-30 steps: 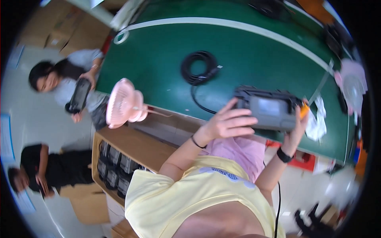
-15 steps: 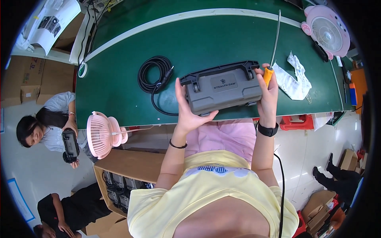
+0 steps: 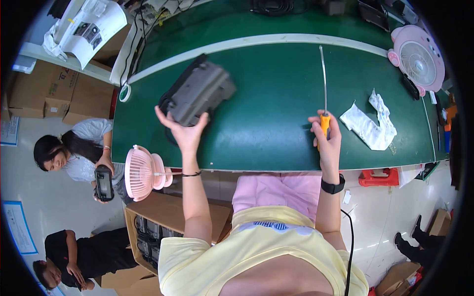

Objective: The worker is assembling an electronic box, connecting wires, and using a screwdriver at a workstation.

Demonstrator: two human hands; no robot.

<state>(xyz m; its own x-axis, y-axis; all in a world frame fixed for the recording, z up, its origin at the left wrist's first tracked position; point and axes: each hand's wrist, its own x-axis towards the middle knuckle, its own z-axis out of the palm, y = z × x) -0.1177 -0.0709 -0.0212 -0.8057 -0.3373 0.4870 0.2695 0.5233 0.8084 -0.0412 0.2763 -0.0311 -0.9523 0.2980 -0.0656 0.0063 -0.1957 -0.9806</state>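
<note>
Since half a second ago, you have carried the case (image 3: 205, 93) leftward on your own left hand (image 3: 183, 129), and your right hand (image 3: 330, 140) has let go of it, keeping only the screwdriver (image 3: 324, 124). Your view has shifted a little too. The case now tilts at the left part of the bench (image 3: 266, 128), its near end toward you; it is blurred, and you cannot tell whether it rests on the green top or is held above it. Your left fingers are spread around that near end, thumb on the right side, the others on the left. A bit of black cable (image 3: 170, 137) shows beside them, the rest hidden behind the case. Your right fingers are curled on the screwdriver's yellow handle, its shaft pointing away from you over the bench. Just right of that hand lies a crumpled white cloth (image 3: 371, 123), with a pink fan (image 3: 418, 63) farther off at the right. Another pink fan (image 3: 141, 172) stands out by the bench's near left edge, above an open carton (image 3: 173, 209) of more grey cases (image 3: 147, 232). Off to your left, a co-worker (image 3: 81, 150) holds a dark device (image 3: 104, 183) in both hands
</note>
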